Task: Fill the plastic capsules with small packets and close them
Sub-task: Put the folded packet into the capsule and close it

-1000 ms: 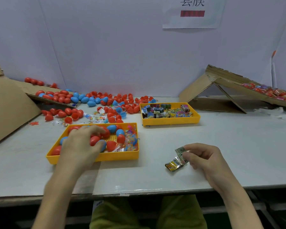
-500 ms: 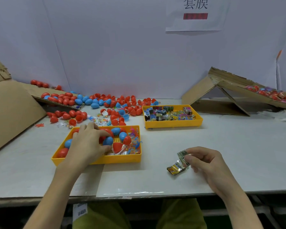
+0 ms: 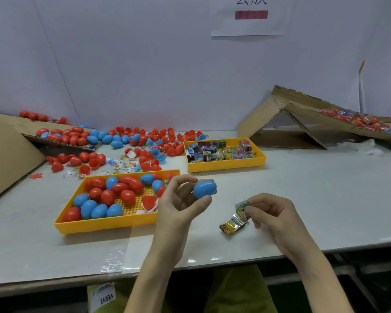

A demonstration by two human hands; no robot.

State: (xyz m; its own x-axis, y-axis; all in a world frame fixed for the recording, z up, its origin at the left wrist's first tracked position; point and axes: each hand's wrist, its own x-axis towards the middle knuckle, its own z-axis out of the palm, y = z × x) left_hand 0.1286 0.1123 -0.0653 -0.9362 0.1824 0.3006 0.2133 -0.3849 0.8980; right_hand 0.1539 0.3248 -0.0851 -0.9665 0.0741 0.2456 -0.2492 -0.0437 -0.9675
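Left hand (image 3: 181,205) pinches a closed blue capsule (image 3: 204,189) between thumb and fingertips, raised above the bench (image 3: 314,199) beside the yellow capsule tray (image 3: 104,223). Right hand (image 3: 271,216) grips a strip of small packets (image 3: 236,220) whose lower end touches the bench.

Bare forearms (image 3: 158,263) and olive-green trousers (image 3: 235,290).

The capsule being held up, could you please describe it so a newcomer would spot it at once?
Start at the nearer yellow tray. Just right of it, the left hand pinches a blue capsule. It is the only capsule held in fingers.
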